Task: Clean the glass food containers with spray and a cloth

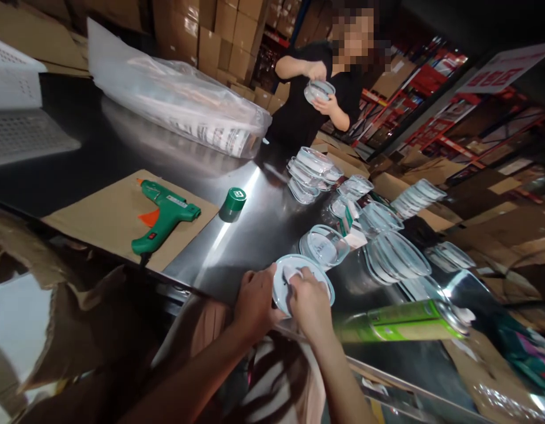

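Observation:
Just over the table's front edge, my left hand [255, 299] grips the side of a round clear container with a pale lid [322, 281]. The lid faces up toward me, slightly tilted. My right hand [310, 299] is closed on a white wipe [291, 272], pressed against the top of that lid. Small dark marks show on the lid beside the fingers. Right behind it stands another clear container [321, 246] with a pale round lid. A green spray can [409, 321] is to the right of my right hand.
A green glue gun [164, 215] lies on cardboard [96, 215] at left, near a green cap [235, 200]. Stacked containers [396, 256] fill the table's right side. A plastic-wrapped bundle [179, 100] lies at the back. Across the table, a person [316, 97] holds a container.

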### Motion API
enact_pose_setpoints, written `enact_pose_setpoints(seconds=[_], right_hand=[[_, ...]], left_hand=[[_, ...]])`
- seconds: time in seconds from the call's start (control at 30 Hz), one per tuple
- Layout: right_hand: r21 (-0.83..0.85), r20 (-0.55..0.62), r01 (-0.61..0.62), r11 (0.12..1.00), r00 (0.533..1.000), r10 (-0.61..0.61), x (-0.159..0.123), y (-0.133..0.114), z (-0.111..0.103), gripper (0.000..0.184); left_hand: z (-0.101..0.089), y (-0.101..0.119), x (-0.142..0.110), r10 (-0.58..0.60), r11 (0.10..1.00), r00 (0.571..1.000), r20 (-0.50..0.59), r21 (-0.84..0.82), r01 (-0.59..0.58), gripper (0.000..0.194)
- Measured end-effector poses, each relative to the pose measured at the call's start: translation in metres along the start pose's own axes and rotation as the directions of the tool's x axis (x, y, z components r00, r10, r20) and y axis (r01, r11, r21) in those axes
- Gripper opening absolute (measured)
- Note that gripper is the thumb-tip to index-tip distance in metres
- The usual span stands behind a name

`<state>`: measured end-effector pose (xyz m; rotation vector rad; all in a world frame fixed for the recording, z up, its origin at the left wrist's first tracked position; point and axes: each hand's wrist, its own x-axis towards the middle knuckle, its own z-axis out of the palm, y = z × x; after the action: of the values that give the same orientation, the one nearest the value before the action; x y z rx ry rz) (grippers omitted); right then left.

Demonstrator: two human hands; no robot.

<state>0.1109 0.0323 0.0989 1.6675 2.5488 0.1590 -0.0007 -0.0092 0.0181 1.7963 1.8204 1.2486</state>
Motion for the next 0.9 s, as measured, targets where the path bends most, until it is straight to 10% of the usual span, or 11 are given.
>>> enact_pose_setpoints(seconds=[0.13,0.43,0.57,0.77,0.9], right_hand=[[0.029,-0.031,-0.094,0.995,0.995,0.095,-0.004,0.01,0.003,0.043],[0.153,-0.287,0.205,0.967,0.945,-0.155,-0.051,0.036,0.028,0.049],[0.038,-0.202,0.014,0.999,0.979,-0.006,-0.036,0.038,0.022,0.035],[0.289,-0.243,0.21,0.934,0.96,-0.141,-0.047,0.022,0.032,0.032],[0.463,-0.451,0.063,0.884,0.875,0.174,-0.072,0.078,0.043,0.035]], left_hand=[[-0.003,0.001,0.001,-0.022,1.0,0.999,0.045,-0.016,0.022,0.077],[0.0,-0.003,-0.002,-0.023,1.0,0.999,0.035,0.005,0.023,0.079],[0.005,-0.009,-0.003,0.007,1.0,1.0,0.016,0.026,-0.007,0.076],[0.006,-0.015,0.001,0.005,0.999,0.999,-0.037,-0.052,-0.007,0.074],[0.003,-0.016,0.0,0.011,0.989,0.999,-0.051,-0.143,-0.018,0.072]])
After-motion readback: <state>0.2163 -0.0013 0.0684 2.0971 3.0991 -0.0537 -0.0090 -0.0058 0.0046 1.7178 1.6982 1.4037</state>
